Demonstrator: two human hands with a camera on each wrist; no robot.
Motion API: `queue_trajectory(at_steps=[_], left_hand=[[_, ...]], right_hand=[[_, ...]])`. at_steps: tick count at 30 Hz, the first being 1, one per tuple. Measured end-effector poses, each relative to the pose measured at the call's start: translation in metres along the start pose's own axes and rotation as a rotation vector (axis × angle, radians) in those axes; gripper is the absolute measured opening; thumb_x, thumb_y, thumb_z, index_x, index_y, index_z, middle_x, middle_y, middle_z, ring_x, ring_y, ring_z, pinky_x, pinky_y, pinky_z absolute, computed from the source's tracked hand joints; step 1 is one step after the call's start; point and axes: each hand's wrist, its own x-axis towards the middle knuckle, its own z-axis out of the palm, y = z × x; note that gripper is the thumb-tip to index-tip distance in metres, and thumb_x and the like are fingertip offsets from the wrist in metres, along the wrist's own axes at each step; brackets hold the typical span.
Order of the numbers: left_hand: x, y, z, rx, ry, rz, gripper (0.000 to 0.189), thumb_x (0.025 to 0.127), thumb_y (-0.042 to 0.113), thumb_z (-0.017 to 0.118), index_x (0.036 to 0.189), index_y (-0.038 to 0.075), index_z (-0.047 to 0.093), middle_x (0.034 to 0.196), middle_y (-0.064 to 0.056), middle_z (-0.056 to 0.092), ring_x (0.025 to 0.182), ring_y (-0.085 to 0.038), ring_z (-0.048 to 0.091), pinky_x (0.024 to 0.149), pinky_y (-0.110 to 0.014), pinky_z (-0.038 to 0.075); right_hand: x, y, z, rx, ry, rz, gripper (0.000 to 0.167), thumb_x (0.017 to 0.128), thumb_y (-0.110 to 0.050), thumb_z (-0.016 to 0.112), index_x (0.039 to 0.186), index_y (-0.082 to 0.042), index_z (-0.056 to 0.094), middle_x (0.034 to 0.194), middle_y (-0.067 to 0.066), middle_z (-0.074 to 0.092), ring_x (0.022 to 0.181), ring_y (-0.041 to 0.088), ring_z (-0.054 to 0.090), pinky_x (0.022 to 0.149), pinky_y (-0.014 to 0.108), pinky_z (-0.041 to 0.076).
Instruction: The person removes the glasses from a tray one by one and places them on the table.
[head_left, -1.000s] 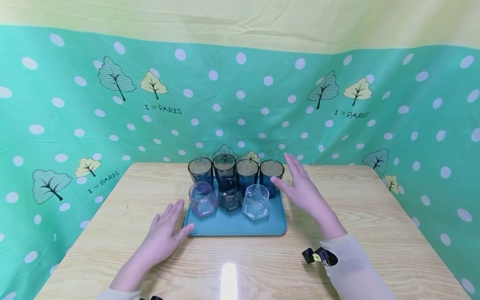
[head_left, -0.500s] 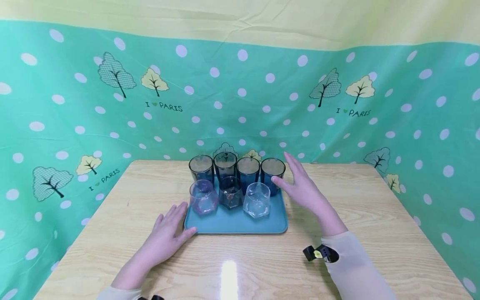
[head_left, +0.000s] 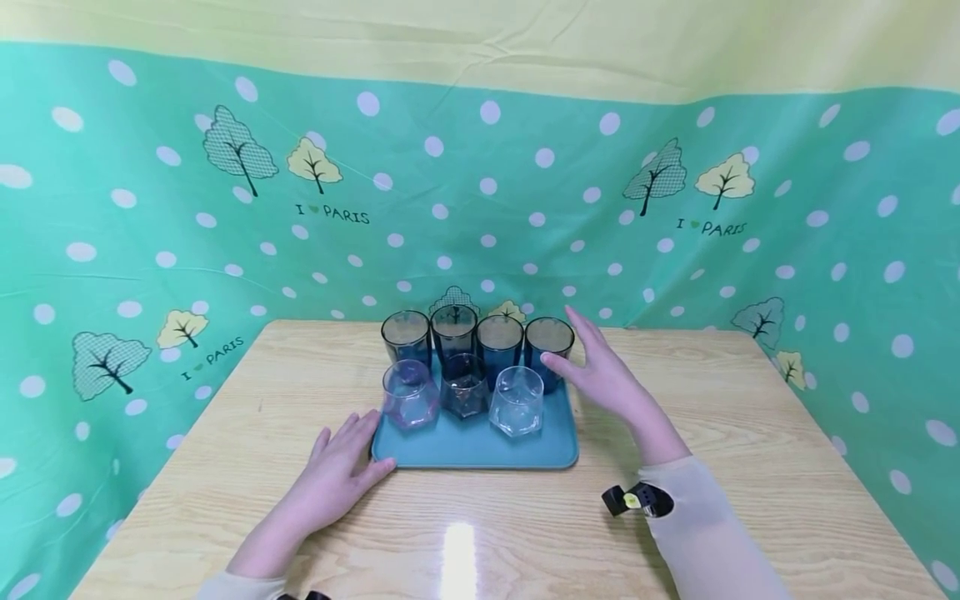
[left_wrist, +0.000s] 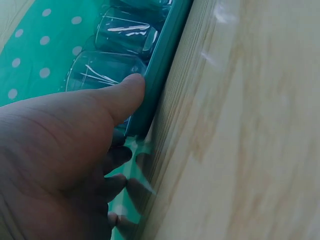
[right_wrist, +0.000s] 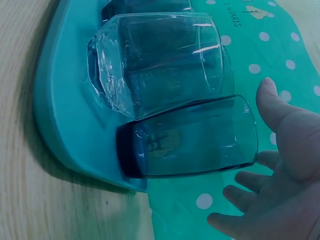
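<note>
A blue-green tray lies on the wooden table, with glasses standing upright on it in two rows. The back row holds several dark blue-grey tumblers. In front stand a pinkish faceted glass, a smoky grey one and a clear one. My left hand is at the tray's front left corner, its thumb on the rim and its fingers along the outside. My right hand is spread beside the rightmost tumbler; the right wrist view shows a gap between hand and glass.
Behind the table hangs a green dotted cloth with printed trees, close to the back row of glasses. Bare wooden tabletop extends on both sides of the tray and in front of it.
My left hand has come slightly down and closer to the tray's corner, its thumb now at the rim. The right hand stays nearly still, and so do tray and glasses.
</note>
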Motion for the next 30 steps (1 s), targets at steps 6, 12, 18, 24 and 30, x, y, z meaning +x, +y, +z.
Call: queue_trajectory(at_steps=[6, 12, 18, 24, 30], left_hand=[[0.0, 0.002, -0.001, -0.004, -0.011, -0.008, 0.083, 0.109, 0.043, 0.071, 0.168, -0.005, 0.037, 0.171, -0.027, 0.041, 0.161, -0.054, 0.026, 0.125, -0.08, 0.004], [0.001, 0.003, -0.002, -0.019, -0.012, -0.008, 0.084, 0.108, 0.045, 0.07, 0.169, -0.003, 0.037, 0.171, -0.026, 0.041, 0.162, -0.053, 0.025, 0.125, -0.08, 0.003], [0.001, 0.002, -0.002, -0.032, -0.011, -0.013, 0.083, 0.109, 0.043, 0.07, 0.169, -0.003, 0.037, 0.171, -0.026, 0.041, 0.162, -0.053, 0.024, 0.126, -0.079, 0.002], [0.001, 0.002, 0.0, -0.031, 0.016, -0.012, 0.079, 0.109, 0.038, 0.071, 0.168, -0.004, 0.038, 0.169, -0.029, 0.043, 0.162, -0.053, 0.026, 0.126, -0.079, 0.003], [0.002, 0.003, 0.0, -0.025, 0.029, -0.014, 0.08, 0.109, 0.041, 0.072, 0.167, -0.005, 0.04, 0.168, -0.027, 0.045, 0.161, -0.053, 0.028, 0.126, -0.079, 0.005]], right_hand=[[0.002, 0.001, 0.003, 0.018, -0.018, 0.006, 0.101, 0.107, -0.051, 0.072, 0.18, -0.023, 0.008, 0.184, 0.018, 0.008, 0.167, 0.05, 0.012, 0.128, 0.075, 0.019], [0.003, 0.003, 0.005, 0.029, -0.009, 0.01, 0.104, 0.105, -0.052, 0.074, 0.18, -0.023, 0.008, 0.184, 0.019, 0.01, 0.166, 0.05, 0.014, 0.128, 0.074, 0.02], [0.005, 0.005, 0.011, 0.053, 0.009, 0.006, 0.103, 0.105, -0.05, 0.075, 0.18, -0.023, 0.009, 0.183, 0.019, 0.013, 0.165, 0.05, 0.018, 0.128, 0.072, 0.022], [0.008, 0.007, 0.017, 0.112, 0.032, 0.012, 0.101, 0.106, -0.043, 0.077, 0.18, -0.022, 0.011, 0.183, 0.017, 0.015, 0.165, 0.047, 0.022, 0.128, 0.067, 0.029], [0.008, 0.008, 0.02, 0.175, 0.053, 0.027, 0.101, 0.105, -0.041, 0.079, 0.179, -0.023, 0.013, 0.182, 0.017, 0.021, 0.161, 0.048, 0.033, 0.125, 0.062, 0.038]])
